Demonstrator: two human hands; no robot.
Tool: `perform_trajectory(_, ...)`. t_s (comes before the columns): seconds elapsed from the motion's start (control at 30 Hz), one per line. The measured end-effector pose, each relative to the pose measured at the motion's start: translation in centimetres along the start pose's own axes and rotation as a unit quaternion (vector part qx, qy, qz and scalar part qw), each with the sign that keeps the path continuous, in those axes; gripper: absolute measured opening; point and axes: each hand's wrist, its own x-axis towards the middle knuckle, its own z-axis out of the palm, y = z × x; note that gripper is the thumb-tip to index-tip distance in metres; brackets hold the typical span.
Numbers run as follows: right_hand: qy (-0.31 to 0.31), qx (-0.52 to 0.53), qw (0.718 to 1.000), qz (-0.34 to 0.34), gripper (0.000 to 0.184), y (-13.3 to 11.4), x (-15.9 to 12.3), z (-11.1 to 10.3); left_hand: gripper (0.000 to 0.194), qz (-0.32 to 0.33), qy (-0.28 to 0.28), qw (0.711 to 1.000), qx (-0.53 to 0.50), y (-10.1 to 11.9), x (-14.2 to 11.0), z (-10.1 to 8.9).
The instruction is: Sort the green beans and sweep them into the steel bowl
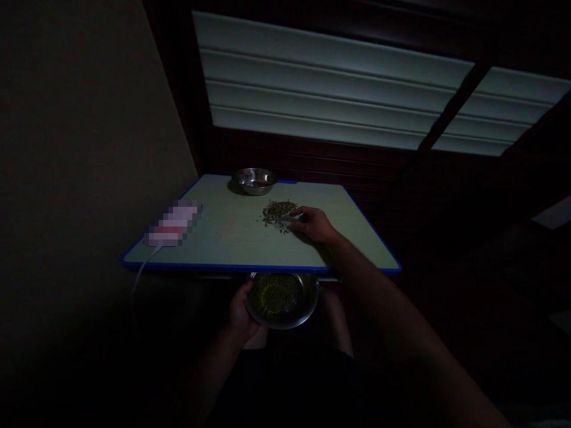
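My left hand (243, 310) grips the rim of a steel bowl (307, 306) below the near edge of the table. Small green grains, which look like mung beans (274, 294), lie in the bowl, mostly on its left side. Over the tabletop my right hand (312, 223) pinches a small pale, translucent piece (285, 222), whose exact kind I cannot make out. That piece touches the near right side of a loose pile of mixed brown and green grains (277, 210). Strays are scattered around the pile.
A second steel bowl (255, 182) stands at the back of the pale, blue-edged table (223, 252). On the left lies a pixelated flat pink object (173, 224), with a white cable (137, 276) hanging over the edge. Behind is a dark-framed slatted panel (321, 83); the room is dim.
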Motion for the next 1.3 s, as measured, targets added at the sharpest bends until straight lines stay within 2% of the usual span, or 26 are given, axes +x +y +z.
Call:
perform_trajectory(0.23,-0.074,0.034,0.996,0.043,0.030,-1.1,0.0,-0.2,0.023,0.011,-0.010,1.000,-0.019,0.2,-0.2,0.2)
perform_trajectory(0.33,-0.109,0.042,0.990,0.075,0.030,-1.8,-0.5,-0.2,0.023,0.013,-0.009,0.999,-0.029,0.1,-0.2,0.2)
perform_trajectory(0.43,-0.138,0.041,0.987,0.076,0.030,-2.5,-1.4,0.0,0.021,0.014,-0.005,0.999,-0.035,0.0,-0.1,0.2)
perform_trajectory(0.77,-0.164,-0.001,0.984,0.072,0.036,-4.2,-3.8,0.5,0.027,0.014,-0.020,0.999,-0.040,-0.1,0.1,-0.1)
perform_trajectory(0.93,-0.173,-0.017,0.983,0.061,0.035,-4.6,-4.4,0.4,0.031,-0.005,-0.048,0.998,-0.044,-0.1,0.2,-0.3)
perform_trajectory(1.1,-0.174,-0.037,0.983,0.043,0.034,-4.9,-4.9,0.5,0.024,0.000,-0.027,0.999,-0.025,-0.1,0.1,-0.1)
perform_trajectory(1.3,-0.182,-0.030,0.982,0.038,0.034,-5.1,-5.4,0.5,0.028,-0.006,-0.031,0.999,-0.014,-0.2,0.2,-0.2)
